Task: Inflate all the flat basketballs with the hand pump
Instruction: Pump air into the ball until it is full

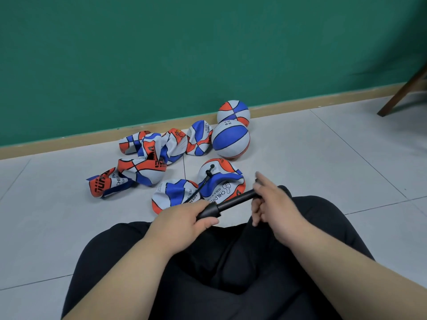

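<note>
A black hand pump [227, 203] lies level above my lap. My left hand [184, 221] grips its barrel end. My right hand [273, 203] holds the handle end with its lower fingers, the index finger sticking out, blurred. A thin black hose [200, 189] runs from the pump to the valve of a partly flat red, white and blue basketball [223, 181] on the floor in front of me. Another flat ball [172, 195] lies beside it. Several more flat balls [147, 155] are heaped farther left. Two round, inflated balls [230, 139] [233, 110] stand near the wall.
A green wall with a wooden skirting board [69, 144] runs behind the balls. Grey floor tiles [323, 158] spread to the right. A brown wooden furniture leg [399, 95] slants at the far right. My black-clad legs [231, 273] fill the foreground.
</note>
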